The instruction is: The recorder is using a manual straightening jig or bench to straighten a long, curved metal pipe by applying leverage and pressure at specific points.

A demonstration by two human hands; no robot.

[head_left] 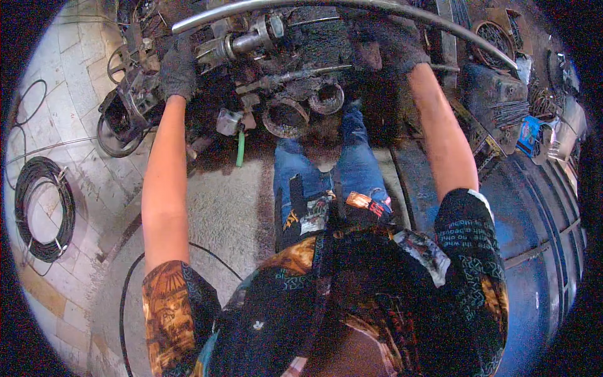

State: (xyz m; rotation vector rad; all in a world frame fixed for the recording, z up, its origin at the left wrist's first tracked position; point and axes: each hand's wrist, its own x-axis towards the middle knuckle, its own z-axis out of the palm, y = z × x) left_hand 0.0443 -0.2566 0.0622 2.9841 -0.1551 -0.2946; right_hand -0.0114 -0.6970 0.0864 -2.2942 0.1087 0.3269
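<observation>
Looks like a metalworking workshop, judging by the grimy, dark machine with thick steel shafts; over it, a long metal tube; at its near side, round containers of dark grit; to its right, a pile of thin metal pieces and a scuffed blue metal casing; to its left, coiled black cable on stained floor tiles.

From where I stand I count two hands in dark grey fabric gloves, the left and the right, at the ends of two bare forearms. There's one long, curved, silvery metal bar, two round, dark-rimmed metal cups, one short bright-green tube, one ring-shaped coil of black cable, one small bright-blue packet, and two legs in blue denim.
</observation>
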